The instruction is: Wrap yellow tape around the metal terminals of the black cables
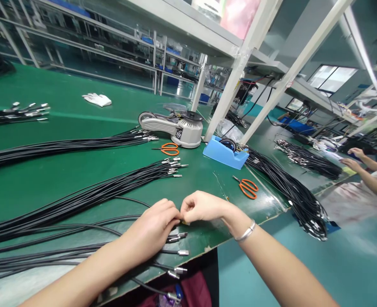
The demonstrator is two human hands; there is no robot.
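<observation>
Near the front edge of the green table [63,123], my left hand [154,224] is closed over a few black cables [79,249] with metal plug ends. My right hand [201,207] is pinched shut against its fingertips, with a small yellowish bit [185,222] showing between the two hands. A silver bracelet [246,232] sits on my right wrist. More metal-tipped cable ends [178,251] stick out below my left hand.
Bundles of black cables [95,194] lie across the table. A grey tape dispenser [178,128], a blue tape holder [225,155] and two orange scissors [170,149] [247,187] are behind my hands. A white glove [97,99] lies far back. Another person's arms [364,170] work at right.
</observation>
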